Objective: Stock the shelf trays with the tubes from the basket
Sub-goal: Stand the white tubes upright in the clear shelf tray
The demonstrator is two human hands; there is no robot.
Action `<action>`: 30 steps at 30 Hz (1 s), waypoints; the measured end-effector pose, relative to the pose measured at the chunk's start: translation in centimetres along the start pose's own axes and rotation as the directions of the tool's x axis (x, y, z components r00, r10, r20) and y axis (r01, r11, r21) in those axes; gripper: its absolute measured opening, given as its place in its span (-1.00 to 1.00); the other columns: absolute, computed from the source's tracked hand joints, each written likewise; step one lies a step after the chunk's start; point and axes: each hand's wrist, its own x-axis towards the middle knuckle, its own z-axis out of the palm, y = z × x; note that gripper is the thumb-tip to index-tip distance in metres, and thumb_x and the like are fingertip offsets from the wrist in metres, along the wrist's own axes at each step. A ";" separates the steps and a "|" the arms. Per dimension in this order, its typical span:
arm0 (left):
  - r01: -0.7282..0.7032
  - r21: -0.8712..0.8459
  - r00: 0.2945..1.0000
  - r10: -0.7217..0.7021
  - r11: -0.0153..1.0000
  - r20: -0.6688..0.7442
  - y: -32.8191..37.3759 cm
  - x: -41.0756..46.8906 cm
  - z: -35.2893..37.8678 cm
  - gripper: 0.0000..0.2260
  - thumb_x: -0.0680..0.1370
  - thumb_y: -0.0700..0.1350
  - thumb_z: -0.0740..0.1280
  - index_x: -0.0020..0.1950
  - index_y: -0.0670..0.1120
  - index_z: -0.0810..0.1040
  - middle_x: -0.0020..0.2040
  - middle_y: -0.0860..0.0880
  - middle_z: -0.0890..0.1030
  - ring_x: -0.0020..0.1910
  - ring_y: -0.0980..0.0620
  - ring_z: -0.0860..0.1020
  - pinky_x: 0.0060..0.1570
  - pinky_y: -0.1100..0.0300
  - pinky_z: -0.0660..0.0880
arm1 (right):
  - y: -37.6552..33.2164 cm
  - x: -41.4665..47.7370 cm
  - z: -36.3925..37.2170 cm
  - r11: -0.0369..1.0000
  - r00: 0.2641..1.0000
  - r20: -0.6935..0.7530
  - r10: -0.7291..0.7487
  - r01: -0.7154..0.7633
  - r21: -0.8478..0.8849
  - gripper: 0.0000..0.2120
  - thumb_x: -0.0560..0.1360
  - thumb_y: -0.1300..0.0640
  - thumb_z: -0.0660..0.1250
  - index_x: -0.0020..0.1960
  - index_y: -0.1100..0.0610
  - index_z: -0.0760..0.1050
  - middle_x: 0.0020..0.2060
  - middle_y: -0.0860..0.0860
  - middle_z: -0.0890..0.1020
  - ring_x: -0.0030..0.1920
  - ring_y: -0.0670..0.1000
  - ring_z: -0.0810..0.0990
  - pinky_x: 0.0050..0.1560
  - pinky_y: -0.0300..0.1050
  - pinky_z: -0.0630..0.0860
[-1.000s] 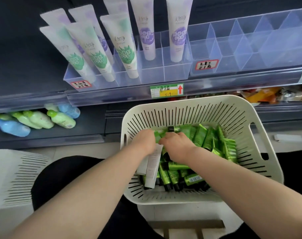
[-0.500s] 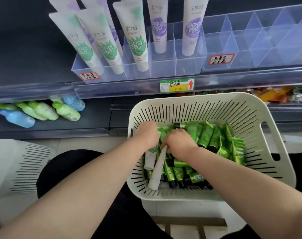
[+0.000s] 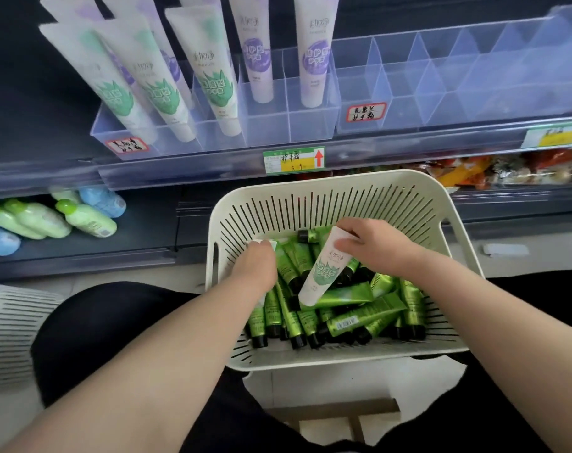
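A cream slotted basket (image 3: 441, 223) on my lap holds several small green tubes (image 3: 359, 318) with black caps. My right hand (image 3: 379, 248) grips the crimped end of a white tube with a green leaf print (image 3: 323, 273), lifted cap-down over the green ones. My left hand (image 3: 256, 268) reaches into the basket's left side and holds another white tube (image 3: 261, 244), mostly hidden under the hand. On the shelf above, a clear divided tray (image 3: 278, 125) holds upright white tubes with green (image 3: 212, 83) and purple (image 3: 314, 57) prints.
To the right stands a second clear divided tray (image 3: 457, 83) with a red-bordered label. A green and yellow price tag (image 3: 292, 160) sits on the shelf rail. Green and blue bottles (image 3: 82, 217) lie on the lower shelf at left. A white slotted basket (image 3: 6, 325) is at far left.
My right hand has lifted the white leaf-print tube up out of the pile and moved right. My left hand stays at the basket's left side. The view has moved closer to the shelf.
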 end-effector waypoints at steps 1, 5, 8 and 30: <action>0.003 0.016 1.000 -0.003 1.000 -0.005 0.0 0.0 0.4 -0.66 0.48 -0.40 0.25 0.25 -0.24 0.42 0.15 -0.20 0.46 0.04 -0.12 0.52 -0.09 0.11 0.44 | 0.0 -0.1 -0.1 1.000 1.000 -0.021 0.003 -0.003 -0.001 -0.93 0.58 0.10 0.22 0.05 0.03 0.45 -0.15 -0.05 0.55 -0.38 -0.14 0.46 -0.44 -0.28 0.30; 0.070 0.020 0.997 -0.070 0.997 -0.021 0.2 0.3 1.6 -0.62 0.49 -0.40 0.23 0.30 -0.25 0.35 0.20 -0.23 0.44 0.14 -0.19 0.50 0.05 0.05 0.45 | -0.3 -0.3 -0.2 0.998 0.999 -0.032 -0.008 0.006 -0.067 -0.80 0.59 0.07 0.21 0.20 0.07 0.44 -0.06 0.00 0.58 -0.27 -0.05 0.51 -0.31 -0.16 0.43; 0.203 -0.119 0.979 -0.200 0.972 0.034 0.4 0.7 1.5 -0.57 0.47 -0.30 0.36 0.28 -0.22 0.31 0.13 -0.20 0.53 0.11 -0.18 0.54 -0.03 0.05 0.49 | -0.3 -0.1 -0.4 0.991 0.999 -0.046 -0.025 0.019 -0.132 -0.83 0.58 0.05 0.22 0.15 0.06 0.44 -0.04 0.02 0.60 -0.18 -0.01 0.49 -0.23 -0.12 0.41; -0.073 -0.486 0.983 -0.021 0.871 -0.184 2.7 -4.7 -4.0 -0.86 0.53 -0.01 0.39 0.00 -0.03 0.51 -0.09 0.01 0.58 -0.13 0.01 0.54 -0.18 0.17 0.40 | -3.6 -4.2 -0.9 0.981 0.936 -0.338 -0.101 0.038 -0.189 -0.74 0.55 0.06 0.27 0.22 0.00 0.50 0.03 -0.04 0.58 0.01 0.04 0.55 -0.03 -0.02 0.52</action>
